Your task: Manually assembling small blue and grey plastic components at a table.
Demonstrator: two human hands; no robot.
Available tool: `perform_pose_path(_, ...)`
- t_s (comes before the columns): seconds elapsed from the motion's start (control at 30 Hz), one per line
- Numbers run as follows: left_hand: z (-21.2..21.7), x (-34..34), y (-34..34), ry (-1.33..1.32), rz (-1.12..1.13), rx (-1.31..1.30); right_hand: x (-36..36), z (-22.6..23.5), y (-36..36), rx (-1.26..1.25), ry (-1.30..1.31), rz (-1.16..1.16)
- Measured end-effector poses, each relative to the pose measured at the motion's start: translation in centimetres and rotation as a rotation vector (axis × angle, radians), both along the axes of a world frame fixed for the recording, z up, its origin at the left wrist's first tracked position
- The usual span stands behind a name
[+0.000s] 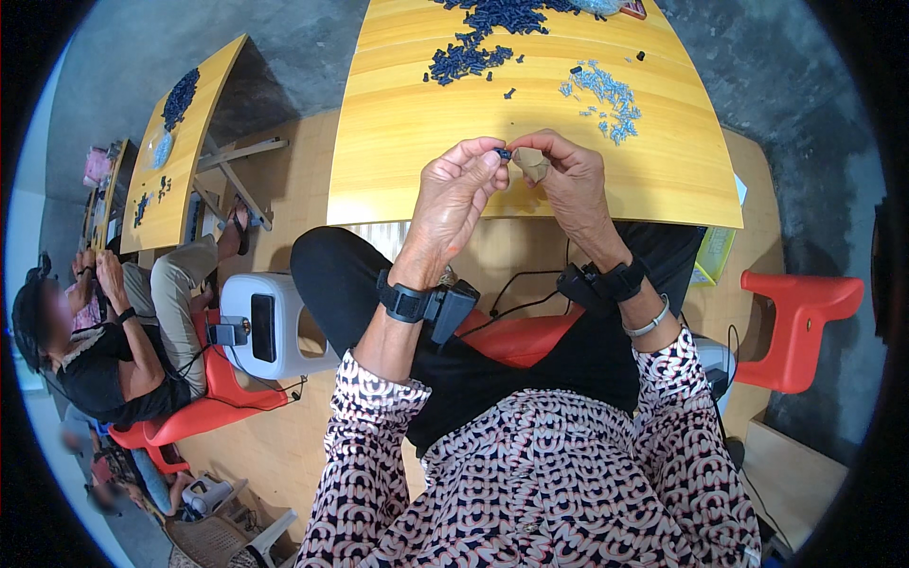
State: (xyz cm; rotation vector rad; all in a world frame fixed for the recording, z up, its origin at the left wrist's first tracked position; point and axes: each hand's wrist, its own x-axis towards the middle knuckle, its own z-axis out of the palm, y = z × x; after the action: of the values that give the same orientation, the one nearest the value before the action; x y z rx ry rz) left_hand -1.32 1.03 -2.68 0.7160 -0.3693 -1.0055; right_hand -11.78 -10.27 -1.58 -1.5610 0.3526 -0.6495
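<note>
Head view: a yellow wood-grain table (388, 142) fills the upper centre of the frame, its edges bowed by the lens. At the centre of the frame, above the table's lower edge, the left hand (454, 197) pinches a small dark piece (503, 152) between thumb and forefinger. The right hand (576, 185) meets it from the right, fingers drawn in, with a tan scrap (530, 164) at the fingertips; whether that scrap is worn or held, and whether this hand also grips the piece, I cannot tell.

At the top edge of the frame spreads a heap of dark pieces (507, 17), with a smaller cluster (464, 62) just below it; to the right lie scattered silvery pieces (606, 99).

A mottled grey wall (786, 85) takes up the upper right of the frame, and a tan floor (303, 185) runs beneath everything. A red stool (795, 327) stands at the right, and a yellow-green crate (708, 260) sits near the table's lower right corner. In the upper left, a 2nd table (213, 90) bears another dark heap (181, 99); at the left, a co-worker (123, 364) in a black top sits on a red seat (213, 407), beside a pale grey plastic unit (244, 327)
</note>
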Motion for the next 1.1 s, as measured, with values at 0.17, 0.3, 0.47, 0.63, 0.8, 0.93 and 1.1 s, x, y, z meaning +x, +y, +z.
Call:
perform_pose_path(0.17, 0.1, 0.0, 0.0, 0.002, 0.008, 0.010, -0.1, 0.2, -0.1, 0.013, 0.045, 0.013)
perform_pose_path(0.3, -0.3, 0.2, 0.0, 0.093, -0.010, -0.047, 0.2, 0.7, 0.7, 0.053, -0.004, 0.011)
perform_pose_path(0.47, 0.3, 0.0, 0.0, 0.007, 0.065, -0.018, 0.7, -0.5, 0.5, -0.126, -0.063, -0.096)
perform_pose_path(0.63, 0.9, -0.1, -0.1, -0.320, 0.202, 0.110, 0.6, -0.1, 0.7, -0.224, -0.093, -0.133)
perform_pose_path(0.8, 1.8, 0.0, 0.1, -0.466, 0.215, 0.226, 0.7, -0.5, 0.7, -0.141, -0.073, -0.127)
perform_pose_path(0.93, 1.8, -0.1, 0.1, -0.521, 0.218, 0.244, 0.5, -0.7, 0.9, -0.008, -0.026, -0.107)
perform_pose_path(1.1, 1.9, -0.1, -0.2, -0.492, 0.195, 0.235, 0.6, -0.9, 0.8, 0.071, 0.019, -0.123)
